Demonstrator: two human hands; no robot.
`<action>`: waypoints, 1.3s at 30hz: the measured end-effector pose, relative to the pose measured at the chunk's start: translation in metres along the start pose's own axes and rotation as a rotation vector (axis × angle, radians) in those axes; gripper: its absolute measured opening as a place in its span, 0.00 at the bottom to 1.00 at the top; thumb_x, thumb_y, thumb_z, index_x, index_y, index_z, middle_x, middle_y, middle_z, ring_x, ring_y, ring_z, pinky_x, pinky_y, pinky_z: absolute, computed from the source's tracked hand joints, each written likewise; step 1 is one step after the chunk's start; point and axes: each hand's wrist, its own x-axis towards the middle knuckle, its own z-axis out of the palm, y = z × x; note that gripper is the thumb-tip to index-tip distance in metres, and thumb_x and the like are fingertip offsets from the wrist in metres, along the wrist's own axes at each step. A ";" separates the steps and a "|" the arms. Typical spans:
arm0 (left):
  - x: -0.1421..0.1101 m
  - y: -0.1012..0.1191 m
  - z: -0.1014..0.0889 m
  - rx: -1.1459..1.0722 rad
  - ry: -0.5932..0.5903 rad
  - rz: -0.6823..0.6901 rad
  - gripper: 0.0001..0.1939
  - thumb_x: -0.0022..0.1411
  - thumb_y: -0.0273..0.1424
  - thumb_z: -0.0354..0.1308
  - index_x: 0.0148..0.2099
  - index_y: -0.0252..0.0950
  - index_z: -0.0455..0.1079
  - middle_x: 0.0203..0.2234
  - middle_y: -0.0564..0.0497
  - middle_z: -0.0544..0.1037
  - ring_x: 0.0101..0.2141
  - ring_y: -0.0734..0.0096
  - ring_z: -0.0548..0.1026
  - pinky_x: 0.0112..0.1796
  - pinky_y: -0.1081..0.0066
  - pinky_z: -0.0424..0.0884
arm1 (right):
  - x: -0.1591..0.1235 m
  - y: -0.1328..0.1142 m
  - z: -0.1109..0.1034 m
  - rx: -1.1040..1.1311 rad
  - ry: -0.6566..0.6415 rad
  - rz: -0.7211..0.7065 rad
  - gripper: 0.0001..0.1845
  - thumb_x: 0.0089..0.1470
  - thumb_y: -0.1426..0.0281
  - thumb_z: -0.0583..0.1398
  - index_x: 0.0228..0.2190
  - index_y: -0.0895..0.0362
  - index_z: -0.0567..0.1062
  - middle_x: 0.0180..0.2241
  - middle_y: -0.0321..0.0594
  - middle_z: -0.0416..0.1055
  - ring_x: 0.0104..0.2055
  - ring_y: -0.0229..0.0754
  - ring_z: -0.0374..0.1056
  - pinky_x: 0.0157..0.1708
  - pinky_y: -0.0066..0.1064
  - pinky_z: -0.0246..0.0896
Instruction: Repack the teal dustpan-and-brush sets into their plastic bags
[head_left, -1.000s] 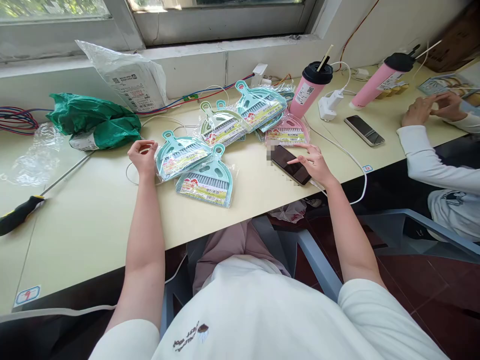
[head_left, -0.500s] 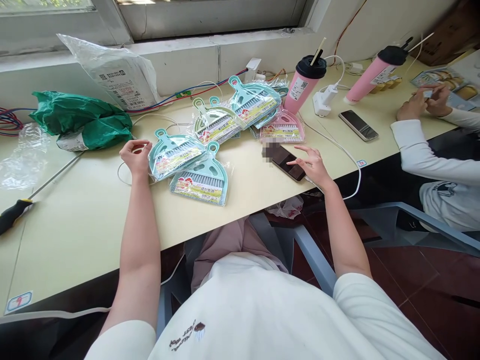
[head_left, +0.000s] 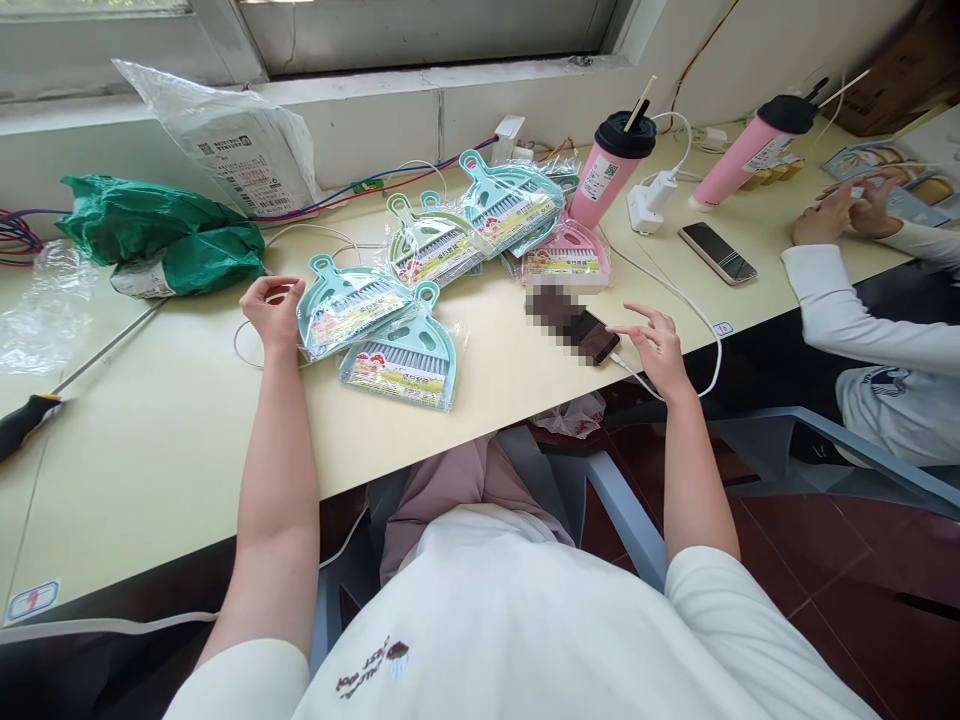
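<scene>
My left hand rests at the left edge of a dustpan-and-brush set in clear wrap. Its fingers curl round to the thumb in a loose ring, with nothing visible inside. A second turquoise set overlaps the first on its near side. My right hand hovers open just right of a dark phone, fingers spread and holding nothing. A white charging cable runs from the phone beneath that hand. Part of the phone's screen is blurred out.
More wrapped sets lie behind, beside a pink cup. Left are a green plastic package and a screwdriver. A white charger, another phone and a second pink cup stand right, near another person's hands.
My right hand has moved off the phone, to the right, with its fingers now lifted clear of the screen. My left hand and the dustpan sets have stayed put.
</scene>
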 end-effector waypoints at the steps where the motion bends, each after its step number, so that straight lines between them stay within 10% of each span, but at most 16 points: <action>1: 0.000 0.000 0.000 0.004 -0.002 -0.002 0.06 0.57 0.28 0.68 0.38 0.33 0.76 0.34 0.52 0.80 0.36 0.73 0.77 0.40 0.71 0.74 | -0.005 0.001 0.000 -0.004 0.005 0.000 0.27 0.69 0.51 0.49 0.44 0.47 0.85 0.61 0.43 0.71 0.64 0.57 0.63 0.65 0.56 0.58; 25: -0.003 0.010 0.001 0.015 -0.004 -0.035 0.05 0.56 0.25 0.67 0.36 0.33 0.75 0.32 0.52 0.80 0.35 0.74 0.77 0.41 0.70 0.75 | -0.003 -0.018 0.025 -0.096 -0.069 -0.023 0.30 0.67 0.45 0.49 0.51 0.45 0.82 0.64 0.43 0.66 0.68 0.59 0.57 0.69 0.59 0.52; 39: -0.003 0.005 0.002 -0.011 -0.002 -0.019 0.06 0.56 0.28 0.67 0.37 0.33 0.75 0.33 0.51 0.80 0.34 0.74 0.75 0.41 0.70 0.75 | -0.023 -0.003 0.005 -0.034 0.129 0.010 0.27 0.68 0.49 0.49 0.39 0.47 0.84 0.55 0.45 0.73 0.63 0.59 0.65 0.63 0.59 0.59</action>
